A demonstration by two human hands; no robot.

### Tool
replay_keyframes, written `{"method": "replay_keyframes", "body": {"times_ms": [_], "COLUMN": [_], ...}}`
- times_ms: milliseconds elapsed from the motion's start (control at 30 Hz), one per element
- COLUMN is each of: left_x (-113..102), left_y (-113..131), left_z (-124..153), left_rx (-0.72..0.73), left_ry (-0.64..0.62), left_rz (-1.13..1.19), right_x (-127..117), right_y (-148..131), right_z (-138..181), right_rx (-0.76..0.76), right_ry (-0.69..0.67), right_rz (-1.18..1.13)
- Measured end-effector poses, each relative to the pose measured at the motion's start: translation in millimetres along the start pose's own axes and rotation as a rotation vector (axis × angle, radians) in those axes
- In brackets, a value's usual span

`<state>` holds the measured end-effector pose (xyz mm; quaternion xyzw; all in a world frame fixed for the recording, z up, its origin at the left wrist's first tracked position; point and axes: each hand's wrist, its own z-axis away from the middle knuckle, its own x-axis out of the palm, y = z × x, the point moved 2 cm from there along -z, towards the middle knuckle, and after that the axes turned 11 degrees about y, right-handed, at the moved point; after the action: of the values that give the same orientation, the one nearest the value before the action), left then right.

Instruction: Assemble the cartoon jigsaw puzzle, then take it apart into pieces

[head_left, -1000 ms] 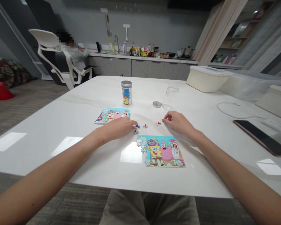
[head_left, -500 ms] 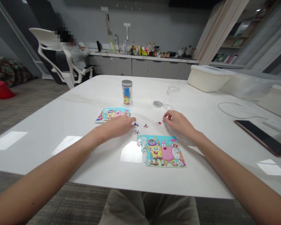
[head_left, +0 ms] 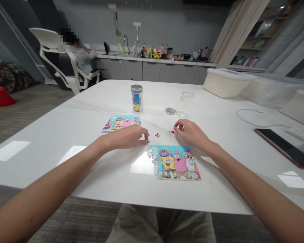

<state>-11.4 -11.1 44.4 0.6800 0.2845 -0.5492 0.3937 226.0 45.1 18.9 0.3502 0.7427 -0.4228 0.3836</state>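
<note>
The jigsaw puzzle (head_left: 178, 162), mostly joined and showing cartoon figures, lies flat before me with a ragged left edge. Above its upper left corner my left hand (head_left: 130, 136) pinches a small puzzle piece (head_left: 147, 140), largely hidden by the fingertips. My right hand (head_left: 190, 132) rests on the table with its fingers curled, the tips closed at the edge of a white and red puzzle piece (head_left: 171, 132). Between the hands lies a loose pink and teal piece (head_left: 157, 135). Behind my left hand is a printed picture sheet (head_left: 114, 123) of the same scene, partly covered.
A lidded jar (head_left: 136, 98) with a picture inside stands beyond the sheet. Farther right are a metal lid (head_left: 170, 110) and a clear jar (head_left: 186, 98) on its side. A phone (head_left: 281, 146), a white cable (head_left: 243, 118) and storage boxes (head_left: 226, 82) occupy the right. Someone sits in an office chair (head_left: 58, 67).
My left hand has shifted slightly down and right, its fingers closing over the pieces near the puzzle's corner. My right fingertips have moved a little left, up to the white and red piece.
</note>
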Motion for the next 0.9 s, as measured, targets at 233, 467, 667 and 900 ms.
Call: {"method": "replay_keyframes", "body": {"times_ms": [233, 467, 667, 900], "left_x": [-1, 1, 7, 15], "left_y": [1, 2, 4, 6], "left_z": [2, 0, -3, -2], "left_rx": [-0.012, -0.017, -0.034, -0.047], "left_ry": [0.007, 0.025, 0.066, 0.091], "left_rz": [0.011, -0.006, -0.045, -0.144], "right_x": [-3, 1, 5, 10], "right_y": [-2, -22, -37, -37], "right_z": [0, 8, 17, 15], "right_rx": [-0.028, -0.333, -0.468, -0.379], "right_ry": [-0.003, -0.083, -0.18, -0.127], "right_rz": [-0.025, -0.193, -0.186, -0.253]}}
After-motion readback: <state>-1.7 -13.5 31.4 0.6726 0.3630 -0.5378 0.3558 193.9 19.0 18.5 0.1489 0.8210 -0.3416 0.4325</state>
